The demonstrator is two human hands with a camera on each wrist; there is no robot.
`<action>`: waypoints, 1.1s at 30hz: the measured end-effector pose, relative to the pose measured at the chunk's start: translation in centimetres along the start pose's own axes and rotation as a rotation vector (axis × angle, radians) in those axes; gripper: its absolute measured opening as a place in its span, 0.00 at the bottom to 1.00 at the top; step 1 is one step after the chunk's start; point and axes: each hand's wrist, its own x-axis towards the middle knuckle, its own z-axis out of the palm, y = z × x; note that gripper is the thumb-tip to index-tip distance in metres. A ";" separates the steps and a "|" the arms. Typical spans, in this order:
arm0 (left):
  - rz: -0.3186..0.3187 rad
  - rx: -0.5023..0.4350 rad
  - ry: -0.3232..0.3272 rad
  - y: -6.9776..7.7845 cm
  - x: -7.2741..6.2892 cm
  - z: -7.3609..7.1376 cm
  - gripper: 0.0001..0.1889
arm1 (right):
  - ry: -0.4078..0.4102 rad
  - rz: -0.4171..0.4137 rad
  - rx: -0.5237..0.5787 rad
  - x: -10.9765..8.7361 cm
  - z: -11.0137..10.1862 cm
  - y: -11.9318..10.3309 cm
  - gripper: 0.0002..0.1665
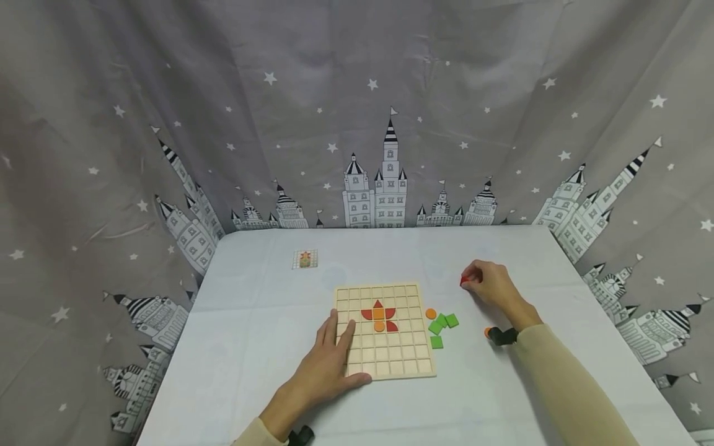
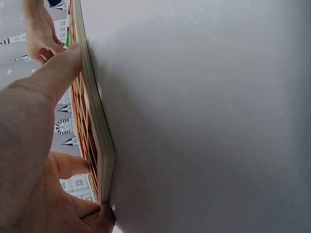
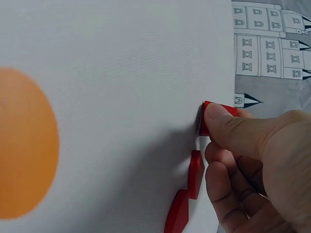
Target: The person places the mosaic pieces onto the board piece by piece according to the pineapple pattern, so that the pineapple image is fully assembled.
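Observation:
My left hand [image 1: 326, 368] rests spread on the left side of a light wooden grid board [image 1: 390, 356], its thumb along the near edge. On the board, several red pieces surround an orange square [image 1: 379, 314], with a red triangle [image 1: 378, 304] above it and an orange disc [image 1: 380, 326] below. To the right of the board, my right hand [image 1: 493, 288] pinches a small red block [image 1: 463, 280] between thumb and fingers, close over the white table. Two more red pieces [image 3: 195, 174] lie beside that hand in the right wrist view.
Several green squares [image 1: 437, 342] and an orange disc [image 1: 431, 313] lie just right of the board. Another orange disc [image 3: 24, 145] sits near the right wrist. A small patterned card [image 1: 305, 259] lies behind the board to the left. A grey castle-print curtain [image 1: 357, 93] hangs behind the table.

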 end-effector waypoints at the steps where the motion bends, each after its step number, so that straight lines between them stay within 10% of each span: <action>1: -0.001 -0.002 -0.003 0.0 0.0 0.1 0.65 | 0.000 -0.001 0.004 -0.1 0.1 0.0 0.09; 33: -0.023 -0.009 -0.010 -0.1 0.1 0.3 0.66 | -0.198 -0.240 0.190 -1.9 2.5 -9.4 0.07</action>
